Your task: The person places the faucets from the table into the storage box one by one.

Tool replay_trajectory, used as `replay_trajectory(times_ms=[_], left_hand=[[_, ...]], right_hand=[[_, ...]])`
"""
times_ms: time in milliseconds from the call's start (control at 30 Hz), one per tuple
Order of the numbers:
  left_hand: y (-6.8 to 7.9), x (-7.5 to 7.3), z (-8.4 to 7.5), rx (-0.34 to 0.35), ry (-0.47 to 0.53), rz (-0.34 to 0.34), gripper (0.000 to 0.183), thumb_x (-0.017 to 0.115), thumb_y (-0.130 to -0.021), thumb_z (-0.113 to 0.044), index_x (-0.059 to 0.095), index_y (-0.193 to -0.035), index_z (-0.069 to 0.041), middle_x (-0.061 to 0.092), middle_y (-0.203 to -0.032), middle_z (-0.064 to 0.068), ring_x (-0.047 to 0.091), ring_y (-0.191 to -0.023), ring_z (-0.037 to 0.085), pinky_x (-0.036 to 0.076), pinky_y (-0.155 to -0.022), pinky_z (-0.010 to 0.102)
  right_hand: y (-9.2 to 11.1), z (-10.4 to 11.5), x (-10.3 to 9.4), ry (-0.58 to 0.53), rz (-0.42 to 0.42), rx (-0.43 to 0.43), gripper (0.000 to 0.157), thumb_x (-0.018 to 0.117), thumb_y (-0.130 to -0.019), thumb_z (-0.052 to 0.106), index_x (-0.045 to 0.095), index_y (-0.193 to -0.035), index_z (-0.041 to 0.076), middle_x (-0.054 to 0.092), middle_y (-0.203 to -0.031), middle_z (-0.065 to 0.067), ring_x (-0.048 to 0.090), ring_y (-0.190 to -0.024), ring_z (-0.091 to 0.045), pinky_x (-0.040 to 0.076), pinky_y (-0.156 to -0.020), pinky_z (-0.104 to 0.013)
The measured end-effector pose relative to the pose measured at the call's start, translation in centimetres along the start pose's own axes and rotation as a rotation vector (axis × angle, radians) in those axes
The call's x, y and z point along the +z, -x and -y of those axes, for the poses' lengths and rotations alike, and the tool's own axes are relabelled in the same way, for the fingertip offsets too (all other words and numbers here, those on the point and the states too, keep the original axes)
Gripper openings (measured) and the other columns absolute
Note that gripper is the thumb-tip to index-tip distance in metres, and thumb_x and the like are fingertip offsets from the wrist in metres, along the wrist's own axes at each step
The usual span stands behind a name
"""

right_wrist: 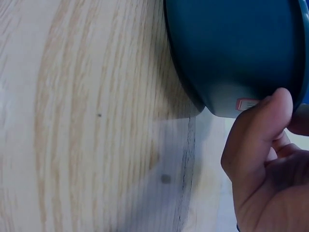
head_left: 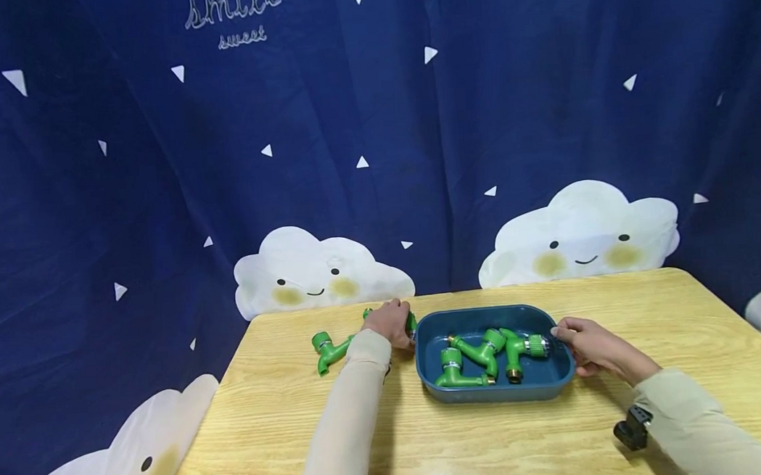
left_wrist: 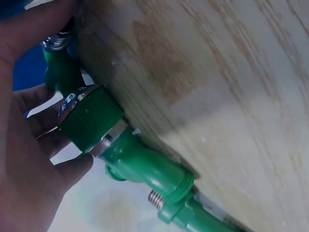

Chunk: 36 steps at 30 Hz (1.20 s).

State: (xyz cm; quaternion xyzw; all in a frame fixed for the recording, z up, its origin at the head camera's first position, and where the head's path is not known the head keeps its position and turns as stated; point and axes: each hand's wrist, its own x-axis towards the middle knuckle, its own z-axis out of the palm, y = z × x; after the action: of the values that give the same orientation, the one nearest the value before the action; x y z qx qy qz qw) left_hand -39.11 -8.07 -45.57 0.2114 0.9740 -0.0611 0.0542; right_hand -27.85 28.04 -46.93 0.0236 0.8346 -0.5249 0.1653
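My left hand (head_left: 389, 323) grips a green tap (head_left: 413, 323) just left of the blue basin (head_left: 495, 394). In the left wrist view its fingers (left_wrist: 38, 108) curl behind the green parts, and the hand partly hides the threaded metal end. With thumb and fingers, my right hand (head_left: 599, 347) pinches the basin's right rim. The right wrist view shows the thumb (right_wrist: 275, 108) against the basin's outer wall (right_wrist: 231, 53). Inside lie three green taps: one at front left (head_left: 452, 371), one in the middle (head_left: 485, 351), one at right (head_left: 520, 352).
Another green tap (head_left: 328, 351) lies on the wooden table (head_left: 261, 426) to the left of my left hand. Part of a green piece (head_left: 368, 313) shows behind that hand. A dark blue curtain (head_left: 373, 122) with white clouds hangs behind the table's far edge.
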Motion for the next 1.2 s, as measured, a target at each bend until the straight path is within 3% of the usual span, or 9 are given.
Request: replay_trajectory(times_ms=[233,500,833,1200], left_hand=[[-0.7,0.9,0.1,-0.021,0.013,0.017,0.072,0.075,-0.081,-0.047,0.047,-0.139,-0.014,0.056,-0.135,0.008,0.06,-0.119,0.025,0.056,-0.094,0.041],[-0.8,1.3,0.3,-0.016,-0.014,0.032,0.067,0.069,-0.083,-0.048,0.046,-0.145,-0.038,0.057,-0.139,-0.002,0.058,-0.123,0.025,0.05,-0.099,0.052],[-0.7,1.5,0.3,-0.051,0.05,0.023,0.071,0.069,-0.084,-0.046,0.043,-0.148,-0.032,0.054,-0.143,0.001,0.055,-0.126,0.024,0.052,-0.096,0.046],[-0.8,1.8,0.5,-0.025,0.101,-0.038,0.07,0.072,-0.079,-0.039,0.049,-0.144,-0.03,0.059,-0.136,0.002,0.059,-0.118,0.024,0.052,-0.092,0.047]], right_hand=[[0.0,0.1,0.1,0.004,0.003,0.001,0.027,0.037,-0.108,0.026,0.046,-0.096,0.003,0.042,-0.071,0.002,0.045,-0.053,-0.011,0.048,-0.049,-0.023],[-0.1,0.1,0.0,0.009,0.0,0.008,0.028,0.037,-0.108,0.026,0.046,-0.097,0.002,0.043,-0.071,0.001,0.045,-0.053,-0.011,0.049,-0.049,-0.023],[-0.1,0.1,0.1,0.006,0.011,0.001,0.029,0.036,-0.108,0.027,0.045,-0.096,0.002,0.041,-0.07,0.001,0.043,-0.052,-0.011,0.049,-0.049,-0.023],[-0.1,0.0,0.0,0.017,0.006,-0.004,0.029,0.036,-0.108,0.027,0.045,-0.095,0.003,0.04,-0.068,0.002,0.042,-0.052,-0.01,0.049,-0.049,-0.023]])
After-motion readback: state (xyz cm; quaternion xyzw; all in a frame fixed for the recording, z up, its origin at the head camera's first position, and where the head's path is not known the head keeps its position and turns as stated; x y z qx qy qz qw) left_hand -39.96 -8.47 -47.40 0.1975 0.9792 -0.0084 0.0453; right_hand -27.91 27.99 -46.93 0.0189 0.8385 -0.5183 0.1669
